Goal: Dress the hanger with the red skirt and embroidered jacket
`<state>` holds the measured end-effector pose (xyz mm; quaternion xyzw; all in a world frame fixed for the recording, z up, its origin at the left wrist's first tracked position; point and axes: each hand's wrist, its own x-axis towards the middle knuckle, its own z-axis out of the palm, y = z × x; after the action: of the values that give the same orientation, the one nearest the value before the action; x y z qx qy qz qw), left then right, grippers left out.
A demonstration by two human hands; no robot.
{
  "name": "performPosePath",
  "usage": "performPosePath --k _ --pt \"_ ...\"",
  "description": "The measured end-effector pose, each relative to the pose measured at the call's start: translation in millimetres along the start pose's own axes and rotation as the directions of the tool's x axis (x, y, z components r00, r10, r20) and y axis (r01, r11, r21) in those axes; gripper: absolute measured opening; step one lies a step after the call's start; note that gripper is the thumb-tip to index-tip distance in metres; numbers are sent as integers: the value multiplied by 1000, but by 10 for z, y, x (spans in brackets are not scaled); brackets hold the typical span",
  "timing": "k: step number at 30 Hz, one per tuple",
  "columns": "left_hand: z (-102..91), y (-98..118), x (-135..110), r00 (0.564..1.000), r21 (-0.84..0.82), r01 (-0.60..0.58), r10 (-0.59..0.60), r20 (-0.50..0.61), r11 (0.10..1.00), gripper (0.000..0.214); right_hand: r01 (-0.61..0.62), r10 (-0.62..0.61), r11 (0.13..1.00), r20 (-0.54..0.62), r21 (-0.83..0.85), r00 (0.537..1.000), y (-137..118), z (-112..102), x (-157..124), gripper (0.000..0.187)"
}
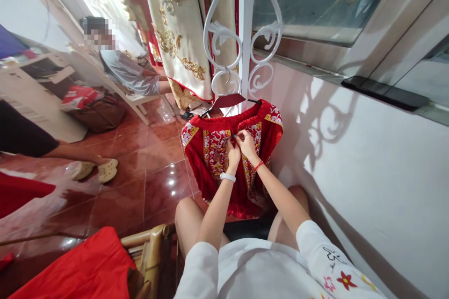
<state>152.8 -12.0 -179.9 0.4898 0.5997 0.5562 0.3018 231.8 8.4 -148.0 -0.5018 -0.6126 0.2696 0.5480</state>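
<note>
A red garment point(210, 159) with gold and white embroidery hangs from a dark hanger point(231, 100) on a white wrought-iron window grille point(242, 32). My left hand point(232, 148), with a white wristband, and my right hand point(246, 144), with a red thread bracelet, meet at the garment's front centre. Both hands have their fingers pinched together on the embroidered fabric. I cannot make out whether they also hold a small tool or thread. I sit with my knees below the garment.
A white wall point(368, 187) rises on the right under a window. A cream and gold embroidered garment point(178, 32) hangs behind the grille. Another person point(126, 70) sits at a table at the back left. Someone's leg point(70, 154) crosses the red tiled floor. Red cloth point(77, 271) lies on a wooden chair.
</note>
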Motion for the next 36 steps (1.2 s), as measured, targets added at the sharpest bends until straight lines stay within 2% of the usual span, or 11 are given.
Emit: performPosePath --k 3,7,14,17,21,23,25,27,28,31,36 --pt "5 51 -3 994 -39 107 -107 -7 993 27 -49 53 997 -70 62 996 -38 -46 60 14" --pt "-83 126 -238 996 -73 51 -46 73 996 32 -86 83 996 168 10 982 -130 -146 64 8" --pt "-105 389 -862 1000 -198 -16 13 -14 980 45 88 -18 982 382 -167 924 -548 -492 -227 23" --pt "-110 505 -981 999 -313 11 6 52 950 42 131 -17 966 451 -223 892 -711 -630 -324 30" --pt "-204 662 -1053 997 -324 58 -38 69 944 23 64 11 975 332 -214 943 -739 -707 -402 26" --pt "-262 727 -1124 995 -329 94 -76 67 940 26 -107 143 985 281 -139 949 -710 -669 -440 23" --pt "-307 778 -1225 978 -399 190 -137 158 897 31 -411 359 912 449 19 818 -704 -583 -462 29" --pt "-354 834 -1329 936 -493 333 -219 276 804 39 -712 443 683 684 162 580 -747 -491 -420 34" --pt "-388 875 -1372 913 -529 395 -255 319 751 44 -808 436 547 749 220 499 -790 -458 -361 35" --pt "-560 1091 -1433 875 -593 476 -282 394 649 55 -900 449 280 784 333 430 -990 -451 -17 34" --pt "-837 1568 -1475 864 -593 454 -166 476 665 61 -926 442 258 818 277 368 -1352 -472 648 40"
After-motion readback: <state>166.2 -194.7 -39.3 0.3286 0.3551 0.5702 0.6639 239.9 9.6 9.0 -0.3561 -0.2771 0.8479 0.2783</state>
